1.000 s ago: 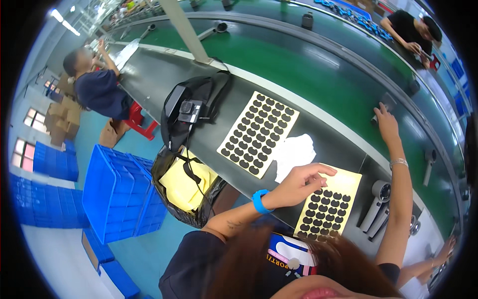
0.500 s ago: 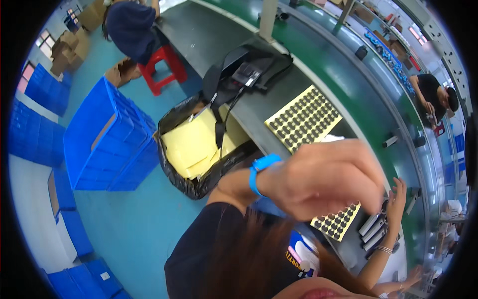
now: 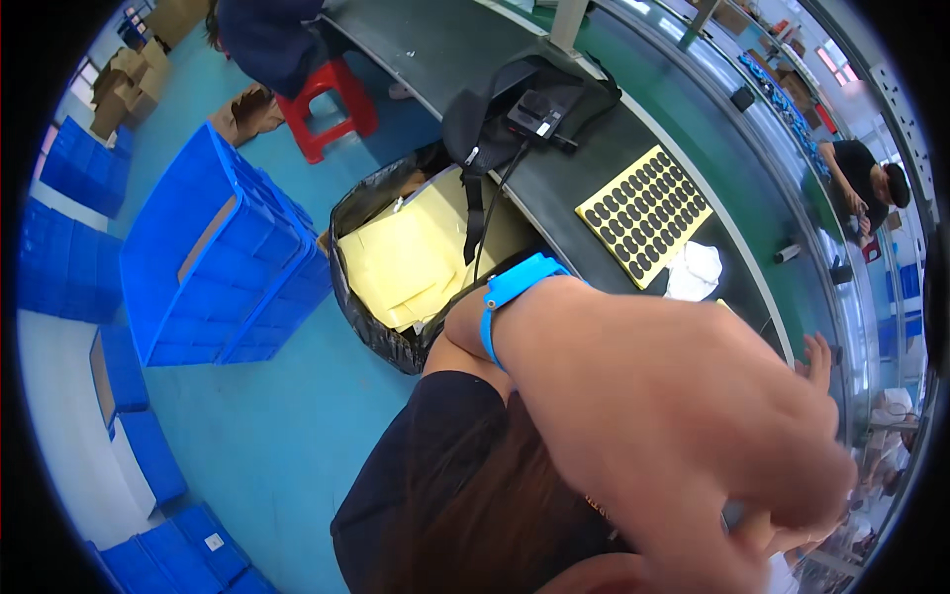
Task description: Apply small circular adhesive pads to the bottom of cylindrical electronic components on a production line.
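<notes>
My left hand (image 3: 693, 426), with a blue wristband (image 3: 520, 282), is very large and close in the head view. Its fingers are curled in toward the thumb; whatever they may hold is hidden. Beyond it, my right hand (image 3: 817, 364) shows only its raised, spread fingers, the palm being covered by the left hand. On the dark bench lies a yellow sheet (image 3: 604, 210) with rows of black oval pads. A crumpled white cloth or tissue (image 3: 696, 271) sits beside that sheet, near my left hand.
A black-lined bin (image 3: 364, 327) of yellow sheets (image 3: 401, 262) stands against the bench. On the bench rests a black bag (image 3: 475, 124) with a small black device (image 3: 534, 114). Blue crates (image 3: 188, 267) and a red stool (image 3: 336, 99) stand left. A co-worker (image 3: 856, 183) works across the green line.
My left hand has moved right and down, looming larger and covering the smaller pad sheet and the grey tubes. The right hand has shifted right and up. The whole view has moved slightly.
</notes>
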{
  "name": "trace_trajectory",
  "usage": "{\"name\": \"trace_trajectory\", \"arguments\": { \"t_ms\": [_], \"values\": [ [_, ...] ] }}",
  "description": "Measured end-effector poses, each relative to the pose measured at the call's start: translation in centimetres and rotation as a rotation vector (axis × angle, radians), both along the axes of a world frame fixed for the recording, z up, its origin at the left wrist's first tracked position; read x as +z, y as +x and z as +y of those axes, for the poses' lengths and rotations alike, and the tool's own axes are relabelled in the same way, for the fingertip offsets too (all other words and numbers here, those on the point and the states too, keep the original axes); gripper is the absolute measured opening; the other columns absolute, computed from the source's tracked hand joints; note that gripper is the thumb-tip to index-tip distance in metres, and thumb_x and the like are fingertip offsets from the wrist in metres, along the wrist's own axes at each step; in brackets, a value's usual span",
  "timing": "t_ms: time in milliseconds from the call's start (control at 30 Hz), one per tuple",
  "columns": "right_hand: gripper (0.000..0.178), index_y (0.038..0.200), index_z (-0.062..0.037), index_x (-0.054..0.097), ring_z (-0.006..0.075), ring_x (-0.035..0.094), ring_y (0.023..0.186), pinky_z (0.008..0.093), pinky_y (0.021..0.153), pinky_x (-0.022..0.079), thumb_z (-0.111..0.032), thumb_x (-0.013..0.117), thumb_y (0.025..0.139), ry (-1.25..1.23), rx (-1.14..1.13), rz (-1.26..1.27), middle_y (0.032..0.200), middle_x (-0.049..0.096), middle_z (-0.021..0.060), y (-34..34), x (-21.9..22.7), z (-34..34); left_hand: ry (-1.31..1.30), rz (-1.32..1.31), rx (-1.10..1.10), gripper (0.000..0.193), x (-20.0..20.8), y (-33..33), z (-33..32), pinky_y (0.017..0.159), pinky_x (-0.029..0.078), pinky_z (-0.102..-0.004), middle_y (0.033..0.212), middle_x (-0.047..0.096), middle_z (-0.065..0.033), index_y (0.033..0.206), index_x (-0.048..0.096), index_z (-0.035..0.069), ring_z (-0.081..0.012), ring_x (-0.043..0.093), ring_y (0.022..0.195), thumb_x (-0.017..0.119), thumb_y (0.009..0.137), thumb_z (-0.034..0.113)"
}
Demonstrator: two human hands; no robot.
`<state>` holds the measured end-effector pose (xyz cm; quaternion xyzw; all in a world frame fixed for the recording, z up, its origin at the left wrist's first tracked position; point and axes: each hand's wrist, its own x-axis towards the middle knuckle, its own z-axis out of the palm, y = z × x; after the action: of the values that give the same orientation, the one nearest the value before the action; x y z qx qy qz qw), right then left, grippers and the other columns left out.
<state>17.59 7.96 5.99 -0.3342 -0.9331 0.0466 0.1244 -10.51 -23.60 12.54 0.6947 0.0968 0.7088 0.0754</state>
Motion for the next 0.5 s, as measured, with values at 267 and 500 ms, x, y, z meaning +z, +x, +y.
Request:
{"name": "trace_trajectory", "arguments": {
  "t_ms": [267,500],
  "values": [
    [0.035,0.120,-0.0039,0.052,0.0375,0.044,0.122,0.0398,0.101,0.036,0.003,0.050,0.086,0.125,0.042,-0.013,0.132,0.046,0.0175,2.9,0.3,-1.1,0.273,0.299,0.569,0.015,2.2,3.1,4.2,0.055,0.047,-0.0279,0.075,0.053,-0.0029,0.068,0.061,0.008,-0.0173,0.051,0.066,0.063,0.063,0.022],
    [0.033,0.116,-0.0041,0.054,0.0376,0.049,0.116,0.0399,0.095,0.041,0.004,0.053,0.084,-0.017,-0.032,0.114,0.128,0.051,0.0164,3.5,-1.1,-2.2,0.175,0.570,0.617,0.013,2.6,5.0,8.7,0.059,0.049,-0.0246,0.078,0.056,-0.0023,0.082,0.063,0.007,-0.0160,0.056,0.067,0.066,0.071,0.013]
  ]
}}
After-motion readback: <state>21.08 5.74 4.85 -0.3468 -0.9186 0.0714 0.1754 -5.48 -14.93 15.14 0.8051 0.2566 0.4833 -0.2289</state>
